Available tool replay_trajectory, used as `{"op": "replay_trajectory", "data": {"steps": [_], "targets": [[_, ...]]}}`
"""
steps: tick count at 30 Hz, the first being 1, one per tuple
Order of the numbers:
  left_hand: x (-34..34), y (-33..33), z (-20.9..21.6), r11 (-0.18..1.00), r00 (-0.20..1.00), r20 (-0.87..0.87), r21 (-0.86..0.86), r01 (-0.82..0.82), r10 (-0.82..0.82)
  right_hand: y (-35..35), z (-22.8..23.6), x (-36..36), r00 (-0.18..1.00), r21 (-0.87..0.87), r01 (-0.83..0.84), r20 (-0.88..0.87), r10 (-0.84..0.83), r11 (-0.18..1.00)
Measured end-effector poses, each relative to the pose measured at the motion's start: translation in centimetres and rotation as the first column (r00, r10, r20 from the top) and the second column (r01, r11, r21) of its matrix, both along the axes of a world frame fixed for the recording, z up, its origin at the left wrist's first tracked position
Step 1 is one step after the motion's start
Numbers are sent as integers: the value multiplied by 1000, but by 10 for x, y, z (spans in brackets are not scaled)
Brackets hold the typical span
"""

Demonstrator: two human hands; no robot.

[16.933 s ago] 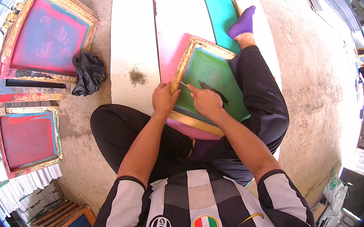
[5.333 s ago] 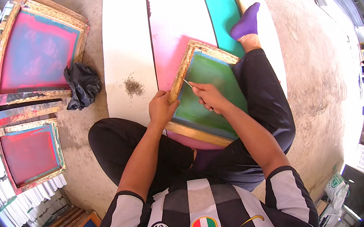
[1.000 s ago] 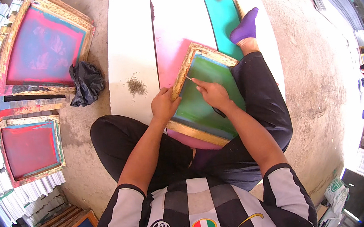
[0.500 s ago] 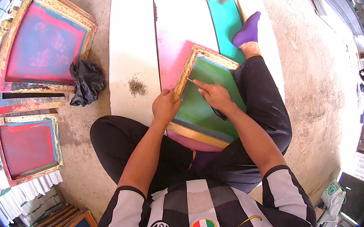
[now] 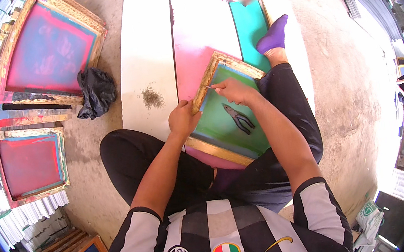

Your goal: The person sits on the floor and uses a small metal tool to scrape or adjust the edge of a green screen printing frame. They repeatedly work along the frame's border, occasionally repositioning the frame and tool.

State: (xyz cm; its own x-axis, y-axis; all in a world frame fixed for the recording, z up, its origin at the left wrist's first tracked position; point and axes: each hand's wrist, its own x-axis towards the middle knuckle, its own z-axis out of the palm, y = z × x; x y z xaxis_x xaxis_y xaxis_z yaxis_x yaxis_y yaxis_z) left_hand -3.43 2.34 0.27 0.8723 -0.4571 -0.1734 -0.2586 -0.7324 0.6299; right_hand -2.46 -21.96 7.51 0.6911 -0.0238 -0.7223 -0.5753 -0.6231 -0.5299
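Wooden screen frame (image 5: 207, 83) w/ green mesh rests on person's lap. Left hand (image 5: 184, 119) grips its left rail; right hand (image 5: 232, 90) pinches a thin tool (image 5: 211, 87) vs top-left corner. Pliers (image 5: 239, 118) lie on mesh. Staple pile (image 5: 152, 97) on white board (image 5: 146, 52), black rag (image 5: 94, 91) further left.

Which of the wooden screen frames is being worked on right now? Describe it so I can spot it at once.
Start at the long white board on the concrete floor; the frame lies tilted across the seated person's lap at its near end. The left hand grips its edge, the right hand holds a thin tool at its rim. Unlike the pink-meshed frames at left, its mesh is green, with black pliers on it.
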Motion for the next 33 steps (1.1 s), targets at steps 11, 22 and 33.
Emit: {"op": "replay_trajectory", "data": {"steps": [11,22,33], "targets": [[-5,-1,-8,998,998,49,-44,-45,47,12,-30,-52,928,-245,-30,352,118,969],[-1,-1,0,1000,1000,-16,19,-22,22,10,0,-20,937,-337,-197,211,278,921],[-2,-5,0,999,1000,17,47,-20,20,8,-30,-63,904,-421,13,392,169,907]]}}
